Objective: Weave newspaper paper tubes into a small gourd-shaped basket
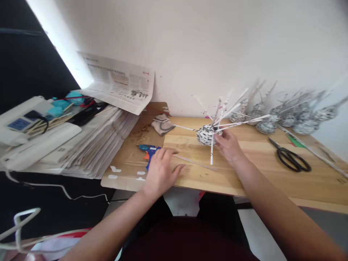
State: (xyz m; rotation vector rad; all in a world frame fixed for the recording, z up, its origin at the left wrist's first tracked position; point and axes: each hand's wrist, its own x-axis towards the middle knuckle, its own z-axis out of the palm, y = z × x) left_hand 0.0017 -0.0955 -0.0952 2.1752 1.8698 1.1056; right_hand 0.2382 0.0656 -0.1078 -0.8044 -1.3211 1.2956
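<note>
My right hand [227, 145] is closed on the near right side of a small woven newspaper basket [205, 135], a rounded black-and-white body. Several rolled paper sticks stick out of it in different directions. My left hand [162, 167] lies over the rear part of a blue hot glue gun [150, 149], its fingers apart and the thumb held away. It looks to be touching the gun, but no grip shows. From beneath these fingers a thin clear glue stick [195, 163] runs right across the wooden board [258, 177].
Black scissors [292, 159] lie on the right. Behind them several similar woven pieces [268, 125] stand along the wall. A crumpled cloth [163, 125] sits on brown cardboard [123, 163]. Stacked newspapers [95, 145] and a white power strip [20, 125] are at left.
</note>
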